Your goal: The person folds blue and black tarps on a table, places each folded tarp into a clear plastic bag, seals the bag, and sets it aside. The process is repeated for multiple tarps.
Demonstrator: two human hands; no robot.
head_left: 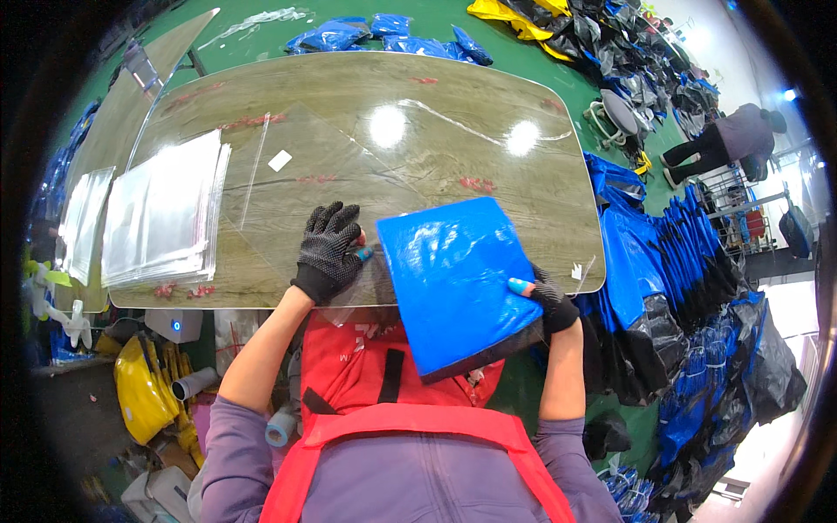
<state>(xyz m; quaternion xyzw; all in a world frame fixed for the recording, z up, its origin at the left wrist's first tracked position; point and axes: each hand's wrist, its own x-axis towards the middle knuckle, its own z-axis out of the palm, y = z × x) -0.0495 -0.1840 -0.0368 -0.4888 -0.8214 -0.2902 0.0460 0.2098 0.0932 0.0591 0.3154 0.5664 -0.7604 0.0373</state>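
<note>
Left hand, gloved, is pressing flat on a clear plastic bag lying on the table — seemingly pinning it open. Right hand is gripping the edge of a folded blue item, angling it at the table's near edge toward the bag's mouth. Bag appears empty; spare clear bags are sitting stacked to the left.

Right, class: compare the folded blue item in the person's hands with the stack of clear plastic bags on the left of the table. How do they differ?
The folded blue glossy fabric item is opaque; the stack of clear plastic bags is see-through. The blue item is one piece, overhanging the near edge of the wooden table and held by the right hand; the stack is many sheets lying untouched, flat on the table. Both are flat, rectangular and shiny.
</note>
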